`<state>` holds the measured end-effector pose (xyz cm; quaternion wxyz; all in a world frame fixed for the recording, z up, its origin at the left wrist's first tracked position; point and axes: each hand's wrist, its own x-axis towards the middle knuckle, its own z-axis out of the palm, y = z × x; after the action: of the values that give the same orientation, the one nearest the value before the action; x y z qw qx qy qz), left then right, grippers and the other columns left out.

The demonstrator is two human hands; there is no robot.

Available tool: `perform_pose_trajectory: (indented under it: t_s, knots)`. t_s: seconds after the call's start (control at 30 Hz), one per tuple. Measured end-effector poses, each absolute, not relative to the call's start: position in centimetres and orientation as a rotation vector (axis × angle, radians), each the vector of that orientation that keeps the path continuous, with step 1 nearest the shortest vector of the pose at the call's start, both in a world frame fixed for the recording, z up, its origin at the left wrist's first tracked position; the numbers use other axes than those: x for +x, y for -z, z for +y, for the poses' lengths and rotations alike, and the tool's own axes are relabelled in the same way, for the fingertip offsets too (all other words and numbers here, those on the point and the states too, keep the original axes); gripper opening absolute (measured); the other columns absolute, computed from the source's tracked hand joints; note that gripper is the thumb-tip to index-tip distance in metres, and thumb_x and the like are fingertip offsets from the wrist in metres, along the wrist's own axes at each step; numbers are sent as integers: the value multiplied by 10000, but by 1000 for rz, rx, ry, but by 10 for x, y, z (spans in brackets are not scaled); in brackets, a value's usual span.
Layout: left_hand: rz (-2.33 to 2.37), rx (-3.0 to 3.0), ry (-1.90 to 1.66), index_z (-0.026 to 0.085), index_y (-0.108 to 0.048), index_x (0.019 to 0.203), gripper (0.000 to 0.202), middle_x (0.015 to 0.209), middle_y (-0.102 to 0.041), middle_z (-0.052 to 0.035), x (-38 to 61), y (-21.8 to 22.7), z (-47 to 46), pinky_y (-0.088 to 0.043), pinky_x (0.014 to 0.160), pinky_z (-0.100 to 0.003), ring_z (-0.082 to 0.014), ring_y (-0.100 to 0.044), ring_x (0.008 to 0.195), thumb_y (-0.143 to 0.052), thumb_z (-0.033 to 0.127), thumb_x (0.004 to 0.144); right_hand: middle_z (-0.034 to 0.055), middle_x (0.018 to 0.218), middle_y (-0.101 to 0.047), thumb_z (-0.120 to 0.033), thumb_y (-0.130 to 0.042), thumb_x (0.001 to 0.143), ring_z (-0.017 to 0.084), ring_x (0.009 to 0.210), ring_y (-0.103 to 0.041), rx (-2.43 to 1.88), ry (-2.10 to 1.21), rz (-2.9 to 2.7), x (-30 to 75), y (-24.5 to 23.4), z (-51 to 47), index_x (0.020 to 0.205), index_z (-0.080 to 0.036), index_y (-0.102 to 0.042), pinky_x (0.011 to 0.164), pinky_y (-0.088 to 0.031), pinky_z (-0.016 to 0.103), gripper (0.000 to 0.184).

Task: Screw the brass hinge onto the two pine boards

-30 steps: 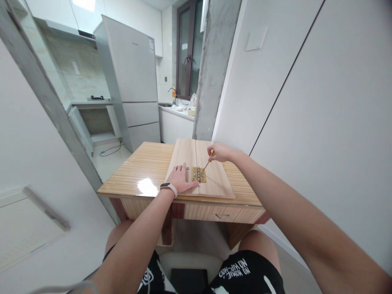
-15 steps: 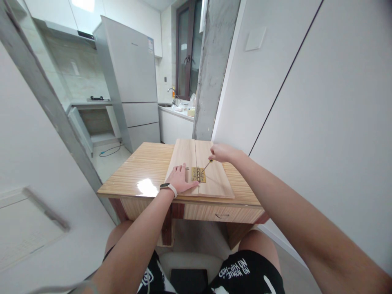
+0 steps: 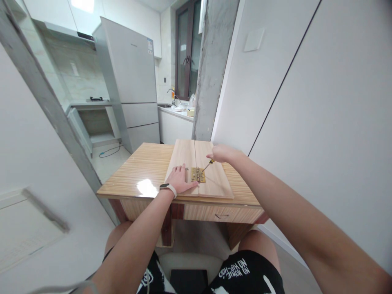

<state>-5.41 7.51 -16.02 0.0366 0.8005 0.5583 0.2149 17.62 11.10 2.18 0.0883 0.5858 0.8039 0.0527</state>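
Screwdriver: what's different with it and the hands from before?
The right hand has turned, and the screwdriver in it leans a little lower. Nothing was visibly grabbed or let go. The left hand stayed on the left board, beside the hinge.

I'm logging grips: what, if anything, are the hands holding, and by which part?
The right hand holds a screwdriver by its handle; the left hand rests open on the wooden board, gripping nothing.

Left of the left fingers (image 3: pixel 183 170), the glossy striped wooden table (image 3: pixel 131 169) is offering room. A slanting yellow-handled screwdriver (image 3: pixel 208 164) is obstructing the rectangular brass hinge (image 3: pixel 198 175).
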Motion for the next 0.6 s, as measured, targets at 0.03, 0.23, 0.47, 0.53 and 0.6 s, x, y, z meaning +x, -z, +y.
perform_pose_trajectory:
  t_s: [0.03,0.23,0.47,0.53,0.6]
  knots:
    - [1712,2456,-659,78,-250,1610,1281,1544,-456,-235,-54,160,75,-256,1188,-483,-421,-393,1426,-438,972,713,246,1110,-738,-571,-590,963,336,1051,-705,1735,-182,2377,177,-22,112,1078,-92,-762,835,-509,368,522]
    - [1703,2438,-661,106,-227,1623,1270,1563,-441,-223,-54,160,75,-242,1188,-489,-424,-370,1444,-452,964,714,70,1082,-764,-396,-808,840,218,1004,-691,1588,-122,2563,182,-23,112,1033,-217,-742,782,-476,261,272]
    - [1699,2452,-674,85,-242,1616,1282,1547,-455,-234,-54,160,75,-252,1186,-487,-422,-385,1432,-443,972,712,242,1110,-743,-672,-447,994,323,1092,-701,1778,-81,2341,175,-24,106,1079,-106,-763,907,-497,364,654]
    - [1709,2451,-663,88,-234,1619,1280,1546,-459,-230,-54,161,75,-250,1188,-491,-422,-383,1436,-446,968,714,248,1129,-740,-630,-461,1006,325,1123,-694,1772,-107,2312,175,-23,109,1098,-94,-763,925,-496,366,622]
    - [1717,2449,-655,93,-226,1622,1277,1549,-458,-226,-54,162,76,-251,1188,-492,-421,-384,1439,-447,964,715,232,1104,-751,-585,-572,971,313,1095,-703,1744,-138,2298,177,-23,112,1073,-95,-765,895,-507,351,537]
